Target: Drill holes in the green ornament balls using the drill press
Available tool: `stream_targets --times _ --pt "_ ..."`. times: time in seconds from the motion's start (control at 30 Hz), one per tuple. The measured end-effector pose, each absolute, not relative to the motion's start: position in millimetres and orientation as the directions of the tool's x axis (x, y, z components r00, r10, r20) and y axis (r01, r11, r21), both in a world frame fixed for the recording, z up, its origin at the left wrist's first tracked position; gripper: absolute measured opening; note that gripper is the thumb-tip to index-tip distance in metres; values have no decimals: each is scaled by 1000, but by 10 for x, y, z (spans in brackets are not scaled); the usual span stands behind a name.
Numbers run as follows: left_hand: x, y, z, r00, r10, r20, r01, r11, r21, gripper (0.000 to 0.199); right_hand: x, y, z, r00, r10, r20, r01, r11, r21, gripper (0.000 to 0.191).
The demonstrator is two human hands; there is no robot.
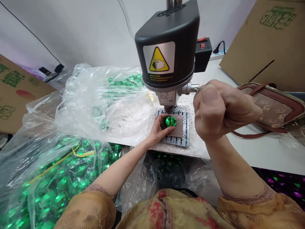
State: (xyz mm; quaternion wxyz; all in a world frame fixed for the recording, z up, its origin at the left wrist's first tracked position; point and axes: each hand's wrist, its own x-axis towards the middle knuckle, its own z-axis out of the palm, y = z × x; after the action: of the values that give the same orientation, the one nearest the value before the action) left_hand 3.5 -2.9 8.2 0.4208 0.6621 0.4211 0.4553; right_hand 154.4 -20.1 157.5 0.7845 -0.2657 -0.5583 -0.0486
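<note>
A shiny green faceted ball (pixel 171 121) rests on a brown board (pixel 177 131) over the slotted metal base (pixel 186 140) of a bench drill press (pixel 166 38). My left hand (pixel 160 128) grips the ball from its left side, thumb in front and fingers behind. The drill bit (pixel 169 115) comes down at the top of the ball; whether it has gone in I cannot tell. My right hand (pixel 214 108) is closed in a fist round the press's feed handle (pixel 194 88), most of which the fingers hide.
Clear plastic bags of green balls (pixel 59 190) lie at the left and behind the press. Cardboard boxes (pixel 264 41) stand on both sides. A handbag (pixel 271 108) with brown straps sits to the right. Dark shavings litter the white table (pixel 247 152) around the base.
</note>
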Motion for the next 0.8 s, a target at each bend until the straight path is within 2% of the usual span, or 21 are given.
stream_targets --times 0.33,0.8 --pt "32 -23 76 251 932 262 160 -307 938 56 1501 -77 1472 375 74 924 276 943 -188 47" --pt "26 -6 12 250 933 261 170 -307 936 54 1605 17 1275 215 -61 975 223 975 12 40"
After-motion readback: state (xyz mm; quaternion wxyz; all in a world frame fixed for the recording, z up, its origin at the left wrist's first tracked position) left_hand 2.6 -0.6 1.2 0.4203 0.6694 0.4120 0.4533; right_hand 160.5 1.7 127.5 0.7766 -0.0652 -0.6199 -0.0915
